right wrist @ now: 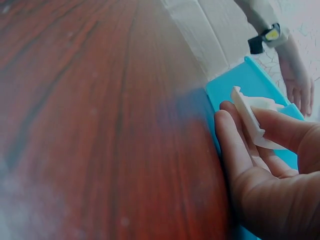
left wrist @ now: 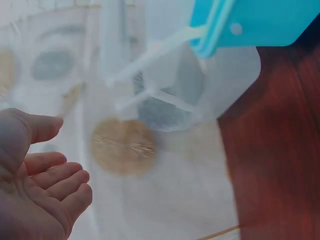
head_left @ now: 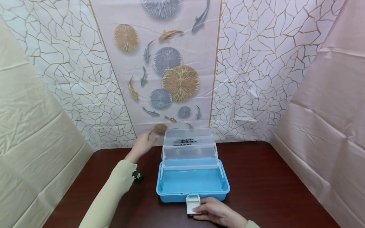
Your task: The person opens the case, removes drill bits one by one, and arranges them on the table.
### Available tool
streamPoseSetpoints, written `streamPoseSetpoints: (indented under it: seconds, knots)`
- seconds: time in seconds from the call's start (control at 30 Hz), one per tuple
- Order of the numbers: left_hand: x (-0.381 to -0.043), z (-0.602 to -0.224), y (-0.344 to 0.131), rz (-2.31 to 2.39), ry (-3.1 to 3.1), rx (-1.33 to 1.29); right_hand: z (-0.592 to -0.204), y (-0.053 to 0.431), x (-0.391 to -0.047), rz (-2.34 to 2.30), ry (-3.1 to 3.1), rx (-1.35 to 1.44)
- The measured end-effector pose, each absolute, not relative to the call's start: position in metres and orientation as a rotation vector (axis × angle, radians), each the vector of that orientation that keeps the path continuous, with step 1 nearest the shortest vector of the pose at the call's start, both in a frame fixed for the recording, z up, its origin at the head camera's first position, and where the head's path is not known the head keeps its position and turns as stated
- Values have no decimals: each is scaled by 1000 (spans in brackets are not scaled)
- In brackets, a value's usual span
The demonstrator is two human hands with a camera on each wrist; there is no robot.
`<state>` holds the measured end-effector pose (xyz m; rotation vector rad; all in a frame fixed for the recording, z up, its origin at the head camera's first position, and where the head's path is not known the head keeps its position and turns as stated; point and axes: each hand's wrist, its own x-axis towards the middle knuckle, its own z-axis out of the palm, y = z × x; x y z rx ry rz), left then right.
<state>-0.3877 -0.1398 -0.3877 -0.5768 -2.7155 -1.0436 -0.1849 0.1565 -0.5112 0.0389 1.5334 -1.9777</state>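
A blue plastic toolbox [head_left: 191,182] stands unfolded on the table, its clear tiered trays [head_left: 189,153] raised toward the back. Several dark drill bits [head_left: 185,142] lie in an upper tray. At the front, the right hand [head_left: 214,210] pinches the white latch [head_left: 193,205] between thumb and fingers; the right wrist view shows the thumb on one face of the latch [right wrist: 245,115]. The left hand [head_left: 142,144] is held out beside the back left of the trays. In the left wrist view its palm faces the box, fingers [left wrist: 60,175] loosely bent, nothing between them.
The dark red-brown table [head_left: 256,183] reaches back to a patterned cloth [head_left: 245,79] hanging behind the toolbox. Plain cloth panels [head_left: 319,133] close in both sides. A small black wrist device [head_left: 137,176] sits at the left sleeve.
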Motion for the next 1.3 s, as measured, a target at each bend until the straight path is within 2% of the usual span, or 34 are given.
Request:
streamPoseSetpoints:
  seconds: [0.33, 0.8, 1.3]
  knots:
    - [-337, -379, -136, -903, -2631, -804, -512, 156, -184, -1982, 1536, 53]
    - [-285, -425, -135, -861, -2721, -861, -512, 156, -182, -1975, 1550, 70]
    - [-262, -460, -135, -911, -2816, -818, -514, 156, -184, -1966, 1587, 57]
